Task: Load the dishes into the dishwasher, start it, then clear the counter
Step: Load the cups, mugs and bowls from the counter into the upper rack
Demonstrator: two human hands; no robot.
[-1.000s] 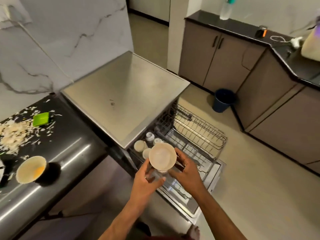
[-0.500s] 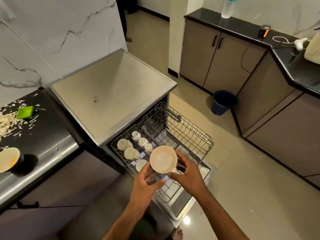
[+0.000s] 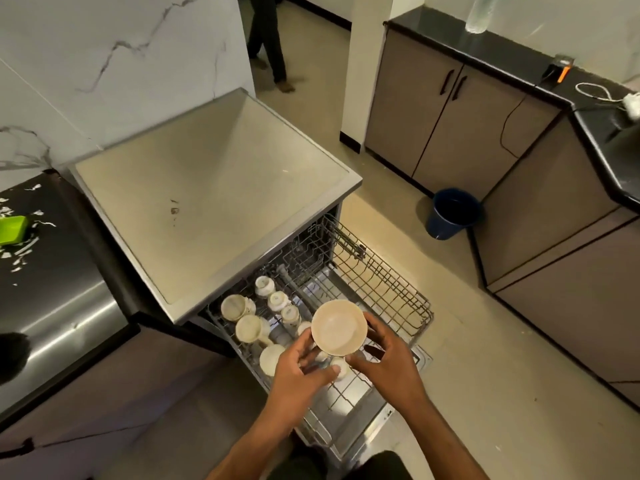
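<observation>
Black counter (image 3: 52,271) with white scraps sits leftmost, then the steel-topped dishwasher (image 3: 207,202), a blue bucket (image 3: 452,213) and brown cabinets (image 3: 446,119). Over the pulled-out rack (image 3: 381,282), left hand (image 3: 298,375) and right hand (image 3: 388,365) both grip a cream, round bowl (image 3: 338,326).

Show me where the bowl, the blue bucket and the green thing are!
bowl (image 3: 338,328): head view, middle of its inside.
blue bucket (image 3: 446,225): head view, outer wall.
green thing (image 3: 12,229): head view, top face.

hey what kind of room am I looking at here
Most likely a home kitchen. An open dishwasher has its rack pulled out with cups in it, and dark countertops run over brown cabinets.
</observation>
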